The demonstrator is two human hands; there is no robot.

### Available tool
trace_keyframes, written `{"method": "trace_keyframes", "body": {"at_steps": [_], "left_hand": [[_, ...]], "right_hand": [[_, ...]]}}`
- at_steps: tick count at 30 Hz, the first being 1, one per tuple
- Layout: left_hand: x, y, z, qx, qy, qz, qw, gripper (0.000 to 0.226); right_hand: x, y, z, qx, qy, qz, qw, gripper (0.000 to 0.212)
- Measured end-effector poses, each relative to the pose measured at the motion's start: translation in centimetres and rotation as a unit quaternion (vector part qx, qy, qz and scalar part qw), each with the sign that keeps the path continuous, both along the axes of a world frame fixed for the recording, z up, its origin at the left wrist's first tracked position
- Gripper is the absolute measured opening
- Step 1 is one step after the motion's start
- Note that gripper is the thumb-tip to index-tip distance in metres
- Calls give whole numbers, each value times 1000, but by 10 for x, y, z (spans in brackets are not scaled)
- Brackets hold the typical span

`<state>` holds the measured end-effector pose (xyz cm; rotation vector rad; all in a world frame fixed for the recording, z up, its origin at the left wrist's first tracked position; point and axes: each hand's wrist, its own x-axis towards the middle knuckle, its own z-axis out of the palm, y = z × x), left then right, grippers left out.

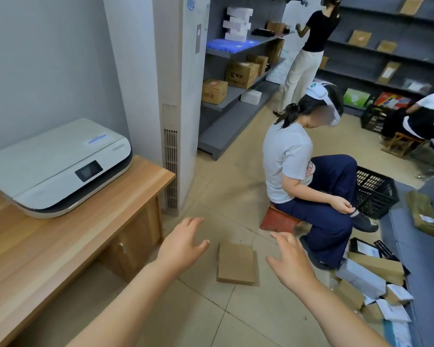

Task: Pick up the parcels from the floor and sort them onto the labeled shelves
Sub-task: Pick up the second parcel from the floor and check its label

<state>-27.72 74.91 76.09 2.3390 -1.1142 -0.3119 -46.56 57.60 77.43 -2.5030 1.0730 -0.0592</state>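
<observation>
A flat brown parcel [236, 262] lies on the tiled floor [248, 321], between and just ahead of both hands, its long axis running away from the person. Left hand [183, 244] and right hand [290, 261] are both spread wide, fingers apart, holding nothing, one on either side; neither touches it, and they look about equally near. No writing shows on its top face. Labels on the pile of parcels [371, 279] at right are too blurred to read.
</observation>
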Motion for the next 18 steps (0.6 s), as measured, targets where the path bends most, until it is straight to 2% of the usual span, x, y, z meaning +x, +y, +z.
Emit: {"method": "trace_keyframes", "body": {"at_steps": [5, 11, 18], "left_hand": [[51, -56, -13, 16, 12, -28, 999, 58], [77, -117, -32, 40, 30, -24, 998, 65], [84, -203, -64, 82, 43, 34, 995, 67]], "right_hand": [[36, -43, -9, 9, 2, -24, 1000, 55], [55, -110, -28, 36, 8, -32, 999, 51], [78, -217, -62, 70, 9, 33, 997, 51]]}}
